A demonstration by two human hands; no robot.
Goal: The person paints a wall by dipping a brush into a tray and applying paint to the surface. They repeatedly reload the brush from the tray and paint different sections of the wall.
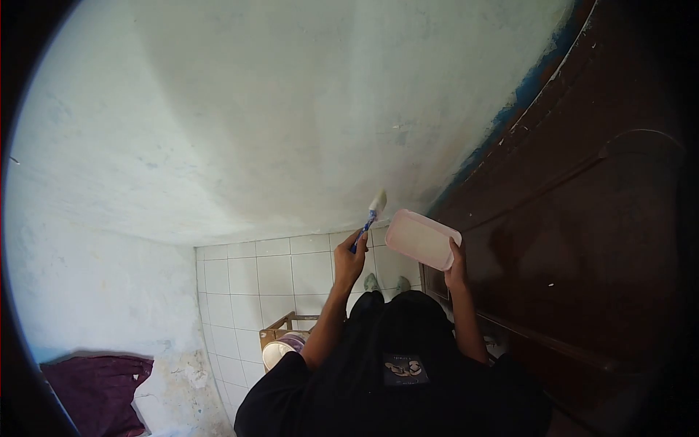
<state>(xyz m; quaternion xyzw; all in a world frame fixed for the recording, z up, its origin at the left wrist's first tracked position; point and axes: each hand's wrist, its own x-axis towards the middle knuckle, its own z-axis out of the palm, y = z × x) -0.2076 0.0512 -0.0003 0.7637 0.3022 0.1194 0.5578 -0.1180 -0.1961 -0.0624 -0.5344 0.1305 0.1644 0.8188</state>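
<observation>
My left hand (349,264) is closed around the blue patterned handle of a paintbrush (366,231). The brush points up toward the wall, its pale bristles coated whitish and overlapping the wall's lower part in this view. On the right, my right hand (456,268) grips a pink rectangular plastic container (422,240) by its near right end, thumb over the rim. Whitish paint covers the inside of the container. The wall (291,124) in front has a patchy pale coat, with a strip of blue (502,120) along its right edge.
A dark brown wooden door or cabinet (568,218) rises close on my right. At lower left, a paint bucket (280,351) rests by a wooden stool (291,319) on the white tiled floor (244,273). A dark purple cloth (95,390) hangs at far left.
</observation>
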